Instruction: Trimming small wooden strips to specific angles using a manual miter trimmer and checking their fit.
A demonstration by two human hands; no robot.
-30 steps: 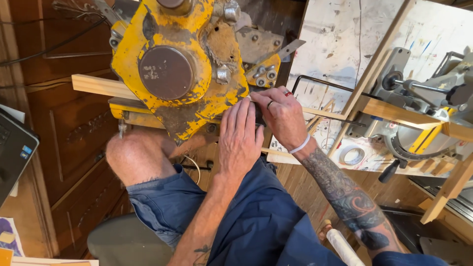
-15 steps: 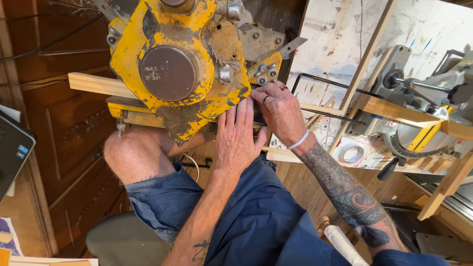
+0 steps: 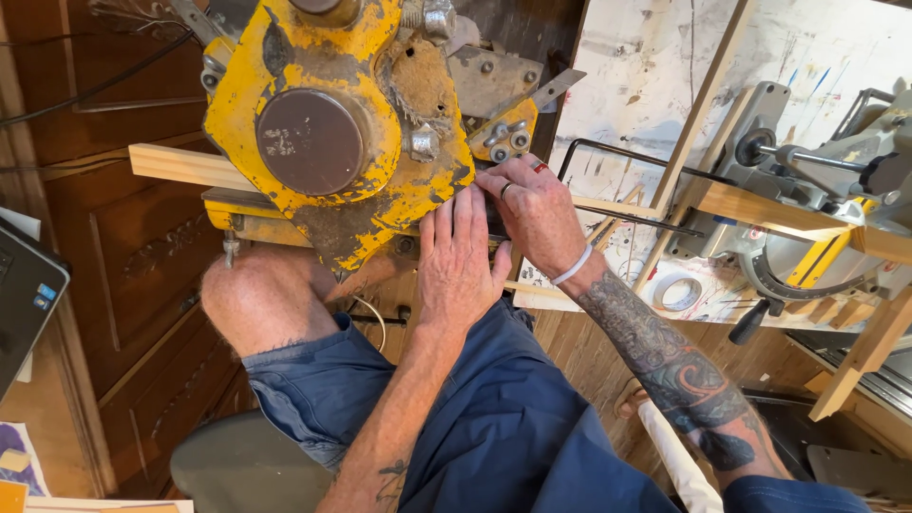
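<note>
A big yellow machine (image 3: 351,123), chipped and rusty, fills the far middle of the scene, with a round grey metal disc (image 3: 312,142) set in its face and bolts around it. A pale wooden board (image 3: 180,166) runs out from behind it to the left. Far right, a grey saw (image 3: 807,190) sits on a wooden frame beside a paint-spattered white board (image 3: 655,66). Near the middle are the person's bare knee (image 3: 261,294) and blue shorts (image 3: 494,418). The left hand (image 3: 461,256) lies flat, fingers straight and close together, fingertips pressed against the machine's lower right edge, gripping nothing. The right hand (image 3: 532,209), just beside it and touching it, has its fingers bent at the same edge; whether they pinch anything cannot be told. A roll of tape (image 3: 679,293) lies under the saw frame.
</note>
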